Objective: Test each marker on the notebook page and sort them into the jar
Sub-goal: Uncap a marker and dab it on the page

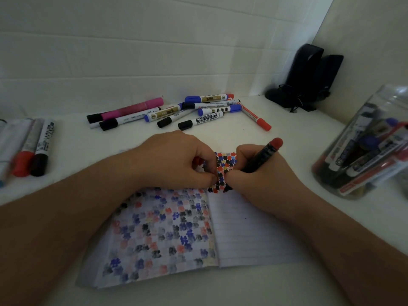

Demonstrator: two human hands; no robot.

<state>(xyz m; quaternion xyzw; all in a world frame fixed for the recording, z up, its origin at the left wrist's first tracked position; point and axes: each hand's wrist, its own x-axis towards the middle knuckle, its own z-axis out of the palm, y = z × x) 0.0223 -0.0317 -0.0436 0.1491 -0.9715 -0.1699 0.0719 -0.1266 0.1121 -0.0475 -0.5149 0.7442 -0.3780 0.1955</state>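
Note:
An open lined notebook (254, 228) lies on the white table in front of me. Its left page (163, 228) is covered with faded blue, red and black blotches. At the top of the notebook a page flap (224, 166) with bright marks stands curled up between my hands. My left hand (176, 157) pinches the flap's edge, and a small red piece (197, 161) shows under its curled fingers. My right hand (258, 171) grips a black marker with a red end (268, 152) and also touches the flap. The clear jar (375, 111), holding several markers, is at the right.
A pile of several markers (194, 111) lies at the back of the table, near the wall. More markers (28, 146) lie in a row at the left edge. A black device with cables (309, 78) stands in the back right corner.

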